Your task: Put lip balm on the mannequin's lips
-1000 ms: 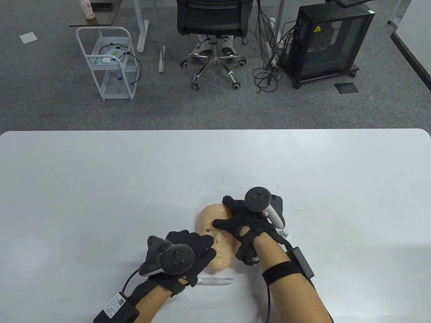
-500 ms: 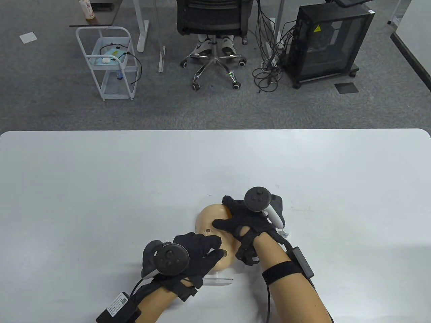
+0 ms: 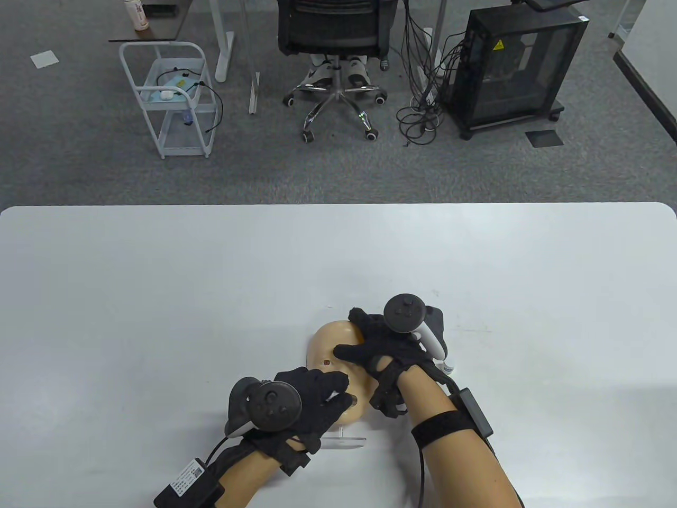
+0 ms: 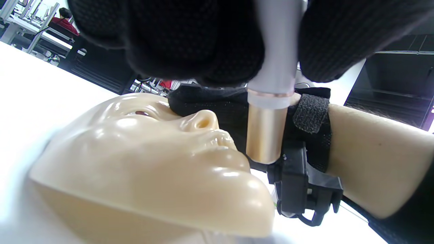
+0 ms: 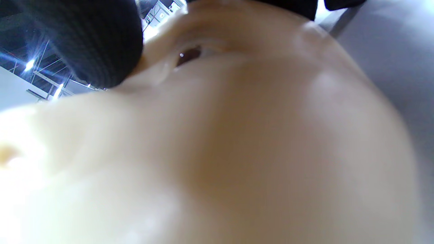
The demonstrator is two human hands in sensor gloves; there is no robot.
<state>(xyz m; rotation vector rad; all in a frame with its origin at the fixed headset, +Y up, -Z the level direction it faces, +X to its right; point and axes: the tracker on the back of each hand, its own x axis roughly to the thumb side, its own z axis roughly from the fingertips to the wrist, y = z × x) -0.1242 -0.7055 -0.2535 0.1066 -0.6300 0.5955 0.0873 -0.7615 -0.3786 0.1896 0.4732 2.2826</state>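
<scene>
A beige mannequin face (image 3: 328, 349) lies face up near the table's front middle, on a clear stand (image 3: 341, 440). My right hand (image 3: 378, 346) rests on its forehead and right side and holds it; the right wrist view shows the face (image 5: 237, 135) very close. My left hand (image 3: 312, 399) covers the mouth and chin and grips a lip balm tube (image 4: 271, 101), silver above and gold below. In the left wrist view the tube's gold end hangs just beside the lips (image 4: 220, 142); I cannot tell if it touches them.
The white table (image 3: 158, 291) stretches wide to the left, right and back. Beyond its far edge stand an office chair (image 3: 336, 32), a white cart (image 3: 169, 100) and a black cabinet (image 3: 518, 69) on the grey carpet.
My left hand has moved right and slightly forward, from beside the cheek to over the mouth and chin. The right hand and the face have stayed still.
</scene>
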